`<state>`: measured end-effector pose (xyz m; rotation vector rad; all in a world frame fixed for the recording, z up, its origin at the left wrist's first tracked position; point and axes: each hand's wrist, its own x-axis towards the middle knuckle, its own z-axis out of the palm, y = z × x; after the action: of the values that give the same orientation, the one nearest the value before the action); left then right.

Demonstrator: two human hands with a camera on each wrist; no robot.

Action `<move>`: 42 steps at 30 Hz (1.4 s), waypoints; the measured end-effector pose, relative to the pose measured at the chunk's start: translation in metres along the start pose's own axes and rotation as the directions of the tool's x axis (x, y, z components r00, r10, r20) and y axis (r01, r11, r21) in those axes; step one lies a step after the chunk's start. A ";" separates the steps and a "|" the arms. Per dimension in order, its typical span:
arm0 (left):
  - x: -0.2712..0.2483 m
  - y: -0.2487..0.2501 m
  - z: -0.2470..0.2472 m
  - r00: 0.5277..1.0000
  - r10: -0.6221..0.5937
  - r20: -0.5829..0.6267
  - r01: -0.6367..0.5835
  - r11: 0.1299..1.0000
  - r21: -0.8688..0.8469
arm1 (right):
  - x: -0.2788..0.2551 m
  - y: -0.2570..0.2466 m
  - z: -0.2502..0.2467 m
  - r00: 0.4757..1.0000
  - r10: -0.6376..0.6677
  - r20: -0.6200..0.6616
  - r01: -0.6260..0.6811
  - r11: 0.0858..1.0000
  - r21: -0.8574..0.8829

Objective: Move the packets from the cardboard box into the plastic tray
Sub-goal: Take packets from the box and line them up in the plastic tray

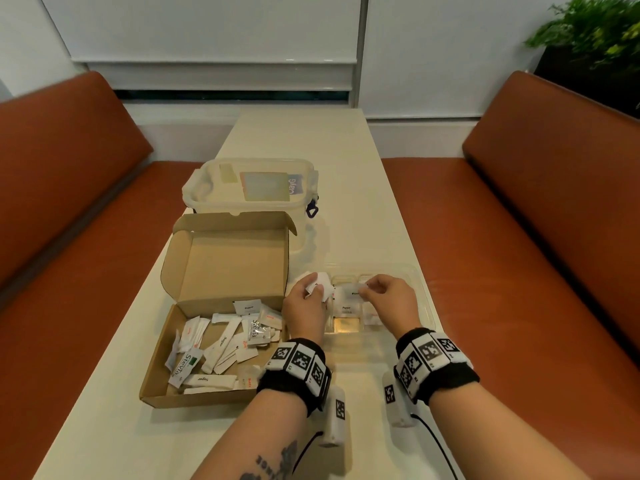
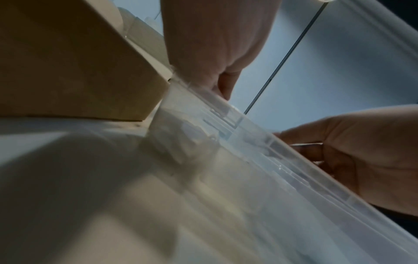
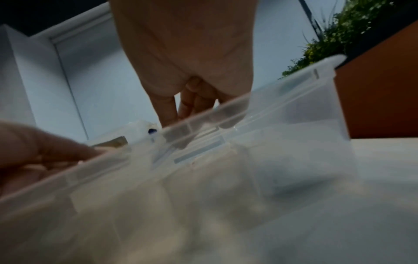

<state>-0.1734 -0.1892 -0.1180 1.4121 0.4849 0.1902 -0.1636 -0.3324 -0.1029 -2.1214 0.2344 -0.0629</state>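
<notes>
An open cardboard box (image 1: 162, 393) lies on the table's left side with several white packets (image 1: 221, 344) inside. To its right stands a clear plastic tray (image 1: 424, 299) with compartments, a few packets (image 1: 346, 306) lying in them. Over the tray's left end my left hand (image 1: 306, 306) grips a bunch of white packets (image 1: 320, 284). My right hand (image 1: 389, 296) pinches one small pepper packet (image 1: 353, 292) above the tray's middle. In the wrist views the tray wall (image 2: 260, 160) (image 3: 294, 110) hides both hands' fingertips.
A lidded clear plastic container (image 1: 249, 188) stands behind the box. Orange-brown benches (image 1: 519, 254) run along both sides of the narrow cream table (image 1: 346, 168). A potted plant (image 1: 595, 32) sits at the far right. Cables trail from my wrist bands near the table's front.
</notes>
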 end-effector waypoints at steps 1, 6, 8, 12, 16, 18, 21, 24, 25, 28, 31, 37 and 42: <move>-0.001 0.000 0.000 1.000 0.003 0.000 -0.003 1.000 -0.005 | 0.000 0.002 0.003 1.000 -0.003 -0.002 0.002 0.997 -0.072; 0.000 -0.001 0.000 1.000 0.030 -0.002 -0.030 0.999 0.032 | -0.002 0.005 0.019 1.000 -0.013 -0.013 0.008 0.943 -0.332; 0.001 -0.002 0.000 0.999 0.037 -0.003 -0.037 0.999 0.040 | -0.002 0.005 0.022 1.000 -0.020 -0.007 0.016 0.917 -0.400; 0.002 -0.003 0.001 1.000 0.030 0.004 -0.031 0.998 0.049 | -0.001 0.001 0.026 0.999 -0.050 -0.003 0.042 0.872 -0.487; 0.002 -0.003 0.001 1.000 0.017 0.006 -0.017 0.997 0.070 | -0.001 -0.002 0.031 0.991 -0.122 0.058 0.132 0.779 -0.613; 0.002 -0.003 0.001 1.000 0.017 0.006 -0.017 0.997 0.080 | -0.001 -0.003 0.032 0.981 -0.174 0.083 0.187 0.759 -0.623; 0.001 -0.002 0.001 1.000 0.024 0.008 -0.024 0.996 0.084 | -0.001 -0.003 0.031 0.958 -0.247 0.147 0.283 0.716 -0.639; 0.002 -0.002 0.001 1.000 0.029 0.009 -0.029 0.995 0.091 | 0.001 -0.004 0.029 0.944 -0.243 0.223 0.330 0.659 -0.676; 0.002 -0.002 0.001 1.000 0.029 0.009 -0.030 0.995 0.093 | 0.001 -0.005 0.030 0.941 -0.239 0.239 0.337 0.644 -0.687; 0.003 -0.002 0.001 0.999 0.033 0.016 -0.034 0.994 0.101 | 0.005 -0.007 0.031 0.937 -0.246 0.249 0.350 0.614 -0.708; 0.002 -0.001 0.000 0.999 0.033 0.034 -0.037 0.991 0.125 | 0.007 -0.006 0.033 0.936 -0.249 0.249 0.351 0.608 -0.712; 0.004 -0.003 0.001 0.998 0.025 0.052 -0.032 0.992 0.120 | 0.011 -0.003 0.033 0.935 -0.249 0.252 0.354 0.625 -0.696; 0.004 -0.005 0.002 0.996 0.030 0.083 -0.038 0.994 0.102 | 0.011 -0.004 0.029 0.949 -0.245 0.199 0.316 0.732 -0.604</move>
<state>-0.1693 -0.1897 -0.1232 1.5242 0.4086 0.1359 -0.1479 -0.3078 -0.1157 -2.8167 -0.1682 -0.0533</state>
